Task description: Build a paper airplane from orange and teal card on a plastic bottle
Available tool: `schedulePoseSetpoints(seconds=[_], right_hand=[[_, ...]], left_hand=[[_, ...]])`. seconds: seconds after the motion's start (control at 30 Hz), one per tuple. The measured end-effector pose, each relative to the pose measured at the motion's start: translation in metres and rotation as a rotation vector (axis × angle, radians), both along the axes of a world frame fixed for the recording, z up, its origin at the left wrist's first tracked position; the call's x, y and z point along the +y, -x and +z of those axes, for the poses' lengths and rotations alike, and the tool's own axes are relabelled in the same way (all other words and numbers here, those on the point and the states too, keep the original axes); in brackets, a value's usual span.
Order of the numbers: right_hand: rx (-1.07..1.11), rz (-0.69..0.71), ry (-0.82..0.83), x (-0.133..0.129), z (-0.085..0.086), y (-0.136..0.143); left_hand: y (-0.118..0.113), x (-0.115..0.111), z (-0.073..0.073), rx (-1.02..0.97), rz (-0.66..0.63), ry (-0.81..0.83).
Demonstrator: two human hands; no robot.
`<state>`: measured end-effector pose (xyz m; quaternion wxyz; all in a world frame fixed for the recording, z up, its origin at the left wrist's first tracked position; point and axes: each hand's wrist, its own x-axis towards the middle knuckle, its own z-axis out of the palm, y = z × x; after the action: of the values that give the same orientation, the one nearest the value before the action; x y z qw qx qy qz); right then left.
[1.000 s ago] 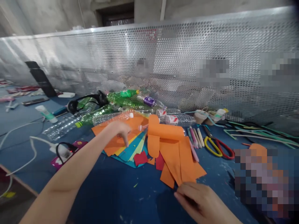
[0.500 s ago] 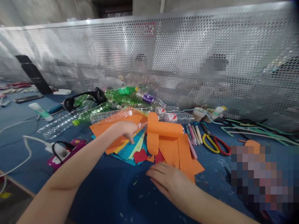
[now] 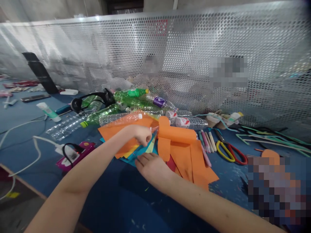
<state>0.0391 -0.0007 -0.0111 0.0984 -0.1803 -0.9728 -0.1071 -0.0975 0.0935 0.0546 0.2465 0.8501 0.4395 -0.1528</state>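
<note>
My left hand (image 3: pixel 143 134) is closed above the fanned coloured sheets, by the neck of a clear bottle; what its fingers hold, if anything, is hidden. Lower and to the right, my right hand (image 3: pixel 152 166) lies palm down with fingers stretched over the near edge of the blue sheets (image 3: pixel 130 159). An orange sheet (image 3: pixel 110 132) lies beneath my left forearm. Right of my hands, a rolled orange paper piece (image 3: pixel 178 133) with rounded strips rests on flat orange pieces (image 3: pixel 200 161). Part of a red scrap (image 3: pixel 171 163) shows beside my right hand.
Green and clear bottles (image 3: pixel 116 119) are piled before a perforated metal screen (image 3: pixel 189 42). Pens (image 3: pixel 206 142) and scissors (image 3: pixel 230 152) lie right. A purple power strip (image 3: pixel 85 152), cables and black headphones (image 3: pixel 77 105) are at left. People show blurred behind the screen.
My right hand has moved left and up onto the near edge of the sheets, covering the red scrap there. My left hand's fingers have curled in. The view has shifted slightly.
</note>
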Motion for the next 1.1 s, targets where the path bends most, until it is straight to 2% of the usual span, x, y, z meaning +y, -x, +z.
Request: schedulePoseSetpoints(seconds=[0.07,0.2,0.3,0.37,0.47,0.57,0.63,0.73,0.8,0.9,1.0,1.1], right_hand=[[-0.014,0.020,0.000,-0.003,0.000,0.000],[0.156,-0.160,0.188,0.002,0.008,-0.002],[0.264,-0.284,0.336,0.006,0.018,-0.004],[0.230,-0.291,0.364,0.006,0.022,-0.006],[0.202,-0.253,0.421,0.004,0.023,-0.008],[0.341,-0.267,0.584,0.004,0.018,-0.010],[0.440,-0.270,0.713,0.005,0.015,-0.010],[0.515,-0.291,0.822,0.007,0.015,-0.010],[0.545,-0.320,0.814,0.006,0.018,-0.009],[0.535,-0.333,0.765,0.002,0.022,-0.010],[0.457,-0.298,0.702,-0.001,0.020,-0.013],[0.391,-0.223,0.579,-0.004,0.014,-0.017]], left_hand=[[0.001,-0.001,0.009,-0.024,0.027,0.026],[0.006,-0.001,0.021,-0.087,0.068,0.036],[0.007,0.001,0.019,-0.142,0.089,-0.011],[0.006,0.002,0.015,-0.189,0.081,0.009],[0.004,0.002,0.010,-0.237,0.016,0.199],[0.004,0.003,0.011,-0.226,-0.096,0.352],[0.006,0.005,0.014,-0.208,-0.130,0.297],[0.011,0.009,0.016,-0.142,-0.033,0.132],[0.013,0.012,0.013,-0.041,0.052,0.109],[0.014,0.014,0.005,0.109,0.106,0.146],[0.011,0.013,-0.002,0.158,0.126,0.118],[0.009,0.010,-0.002,0.169,0.134,0.094]])
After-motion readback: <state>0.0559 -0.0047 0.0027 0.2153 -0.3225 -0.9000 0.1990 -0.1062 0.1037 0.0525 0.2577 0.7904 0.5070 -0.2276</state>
